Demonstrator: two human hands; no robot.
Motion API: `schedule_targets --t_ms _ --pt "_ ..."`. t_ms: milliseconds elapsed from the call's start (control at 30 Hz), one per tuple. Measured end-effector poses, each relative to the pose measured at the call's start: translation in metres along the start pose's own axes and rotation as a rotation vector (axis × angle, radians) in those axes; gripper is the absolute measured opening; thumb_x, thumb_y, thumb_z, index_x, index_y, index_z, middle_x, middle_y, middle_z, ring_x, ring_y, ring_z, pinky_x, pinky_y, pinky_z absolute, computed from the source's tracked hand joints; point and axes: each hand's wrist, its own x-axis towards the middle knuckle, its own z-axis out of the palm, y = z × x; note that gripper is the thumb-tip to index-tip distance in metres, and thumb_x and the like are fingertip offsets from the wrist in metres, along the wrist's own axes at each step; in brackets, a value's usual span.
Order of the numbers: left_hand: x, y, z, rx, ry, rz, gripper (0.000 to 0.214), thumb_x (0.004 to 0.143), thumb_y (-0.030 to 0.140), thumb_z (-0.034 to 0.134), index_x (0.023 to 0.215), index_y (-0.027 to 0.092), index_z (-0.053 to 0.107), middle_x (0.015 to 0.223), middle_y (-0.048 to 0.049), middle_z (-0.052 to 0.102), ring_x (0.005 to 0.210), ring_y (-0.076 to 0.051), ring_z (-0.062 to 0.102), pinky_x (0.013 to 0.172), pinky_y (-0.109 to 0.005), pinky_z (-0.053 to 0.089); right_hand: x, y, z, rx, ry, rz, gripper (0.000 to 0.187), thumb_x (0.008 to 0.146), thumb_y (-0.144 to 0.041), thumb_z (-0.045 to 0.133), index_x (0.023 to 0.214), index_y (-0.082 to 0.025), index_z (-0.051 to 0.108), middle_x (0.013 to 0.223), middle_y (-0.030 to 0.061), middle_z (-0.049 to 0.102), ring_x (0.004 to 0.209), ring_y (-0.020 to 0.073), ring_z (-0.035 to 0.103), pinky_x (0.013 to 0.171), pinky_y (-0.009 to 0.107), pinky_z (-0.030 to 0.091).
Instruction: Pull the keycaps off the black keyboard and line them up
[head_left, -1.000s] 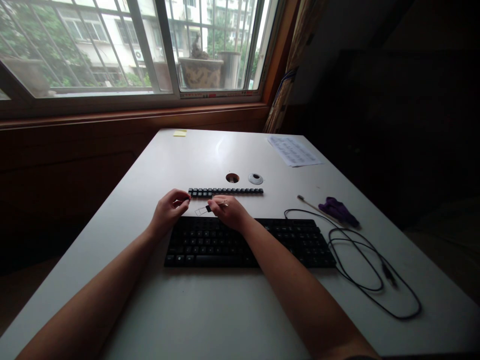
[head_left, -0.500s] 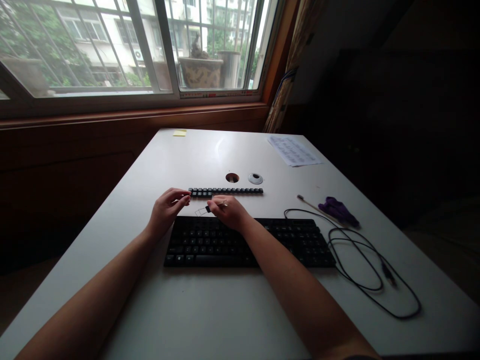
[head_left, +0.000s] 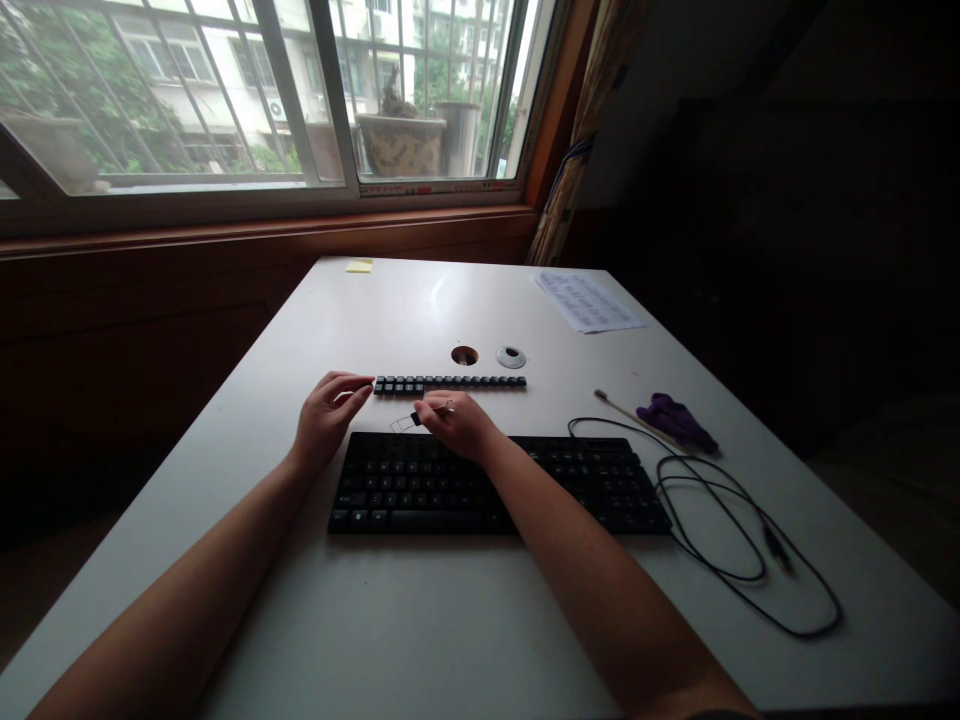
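Near edge up: bare white tabletop [head_left: 420, 620] fills bottom centre of the frame. Black full-size plastic keyboard [head_left: 427, 490] lies flat on it, centre of frame, partly hidden by the right forearm. Thin black cable [head_left: 739, 579] is loosely coiled at lower right, metal-ended plug on the tabletop inside the loops.

Right hand [head_left: 457, 422] is over the keyboard's far edge, fingers closed on a small wire-loop tool with a black grip [head_left: 416, 419]; loops point left, over the tabletop.

Left hand [head_left: 322, 420] is left of centre, thumb and index brought together at the left end of a line of small black keycaps [head_left: 450, 381]. Can't tell if a cap is between them. Line sits beyond the keyboard: long back row, shorter front row at its left.

Right of centre: thin pale stick with a dark tip [head_left: 626, 410] beside a crumpled purple cloth [head_left: 675, 422].

Farther: round hole in the tabletop [head_left: 464, 357], round white cover with a dark opening [head_left: 508, 363] just right of it. Printed white paper [head_left: 589, 302] upper right of the tabletop, yellow square note [head_left: 359, 266] at its far left corner. Barred window [head_left: 225, 90] across upper left.
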Motion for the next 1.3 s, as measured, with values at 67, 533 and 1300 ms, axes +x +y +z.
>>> schedule_targets --t_ms 67,533,1300 --pt "0.0002 -0.0006 0.0002 -0.008 0.005 0.003 0.025 0.089 0.039 0.064 0.102 0.021 0.073 0.106 -0.0063 0.063 0.101 -0.021 0.063 0.090 -0.034 0.056 0.0000 0.0001 0.0001 -0.002 0.003 0.000 0.039 0.098 -0.032 0.042 0.062 -0.019 0.050 0.066 -0.0004 0.051 0.062 0.0111 0.046 0.063 0.025 0.036" --pt "0.0007 -0.0032 0.0000 -0.009 0.004 0.022 0.023 0.088 0.037 0.066 0.102 0.021 0.074 0.104 -0.0065 0.064 0.101 -0.021 0.064 0.093 -0.036 0.053 0.0004 -0.0001 0.0002 -0.007 0.000 0.002 0.038 0.098 -0.030 0.043 0.063 -0.019 0.050 0.067 -0.0008 0.052 0.063 0.0105 0.047 0.064 0.024 0.036" --pt "0.0013 -0.0003 -0.0010 0.088 0.003 0.064 0.023 0.089 0.037 0.065 0.102 0.021 0.074 0.101 -0.0060 0.066 0.093 -0.019 0.063 0.080 -0.030 0.049 0.0010 -0.0003 -0.0003 -0.011 -0.007 0.003 0.038 0.098 -0.030 0.043 0.063 -0.019 0.052 0.068 -0.0003 0.054 0.063 0.0106 0.048 0.064 0.024 0.036"
